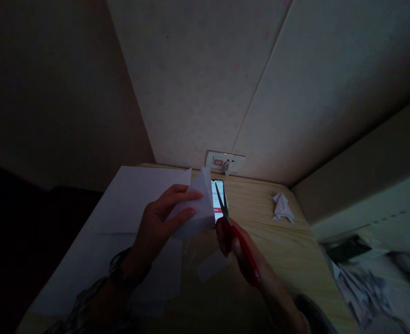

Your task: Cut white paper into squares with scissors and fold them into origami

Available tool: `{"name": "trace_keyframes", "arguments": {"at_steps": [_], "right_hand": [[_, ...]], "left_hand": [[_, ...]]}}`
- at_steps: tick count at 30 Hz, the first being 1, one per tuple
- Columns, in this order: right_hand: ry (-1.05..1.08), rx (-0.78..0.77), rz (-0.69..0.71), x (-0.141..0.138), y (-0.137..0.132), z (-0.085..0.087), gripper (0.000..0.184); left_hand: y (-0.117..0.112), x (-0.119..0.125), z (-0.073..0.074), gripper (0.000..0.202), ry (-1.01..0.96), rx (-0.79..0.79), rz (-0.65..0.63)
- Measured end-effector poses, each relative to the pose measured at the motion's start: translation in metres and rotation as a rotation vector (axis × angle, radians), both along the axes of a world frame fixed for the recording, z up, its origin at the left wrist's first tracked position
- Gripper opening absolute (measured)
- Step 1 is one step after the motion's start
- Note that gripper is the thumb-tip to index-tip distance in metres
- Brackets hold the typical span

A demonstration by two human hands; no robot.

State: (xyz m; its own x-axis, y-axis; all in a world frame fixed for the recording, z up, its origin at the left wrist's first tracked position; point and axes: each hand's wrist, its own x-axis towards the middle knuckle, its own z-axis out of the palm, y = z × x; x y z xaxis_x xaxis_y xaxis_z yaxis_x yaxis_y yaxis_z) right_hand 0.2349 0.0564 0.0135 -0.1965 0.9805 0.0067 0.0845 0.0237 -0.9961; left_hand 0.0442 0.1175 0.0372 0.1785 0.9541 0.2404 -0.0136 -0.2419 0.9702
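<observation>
My left hand [161,222] is closed on a folded piece of white paper [198,208], held up above the wooden table [278,250]. Thumb on top, fingers underneath. My right hand [246,262] grips red-handled scissors [231,232]; their dark blades point up and away, right at the paper's right edge. A lit phone [219,198] lies on the table just behind the paper and blades. The room is dim.
A large white sheet [121,208] covers the table's left side, with small paper offcuts [212,264] near the middle. A folded paper figure [281,206] sits at the far right. A wall socket [225,162] is behind the phone. Bedding [372,273] lies at right.
</observation>
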Motion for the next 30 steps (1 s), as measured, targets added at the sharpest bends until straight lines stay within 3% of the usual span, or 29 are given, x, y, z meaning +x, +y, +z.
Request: {"name": "trace_keyframes", "arguments": {"at_steps": [3, 6, 16, 24, 30], "right_hand": [[0.045, -0.036, 0.088, 0.0, 0.001, 0.002, 0.052], [-0.019, -0.038, 0.075, 0.003, 0.001, 0.005, 0.053], [-0.005, -0.012, 0.127, 0.013, 0.002, 0.011, 0.054], [-0.111, -0.069, 0.054, 0.004, -0.006, 0.018, 0.056], [-0.174, -0.018, 0.016, 0.001, -0.01, 0.017, 0.061]], "left_hand": [[0.0, 0.0, 0.002, 0.02, 0.053, 0.021, 0.03], [0.0, -0.001, 0.002, 0.019, 0.105, 0.041, 0.046], [-0.003, -0.001, -0.003, 0.021, -0.007, -0.03, -0.008], [-0.004, 0.0, -0.001, 0.022, 0.119, 0.08, -0.008], [-0.006, 0.004, 0.0, 0.023, 0.156, 0.153, 0.041]]}}
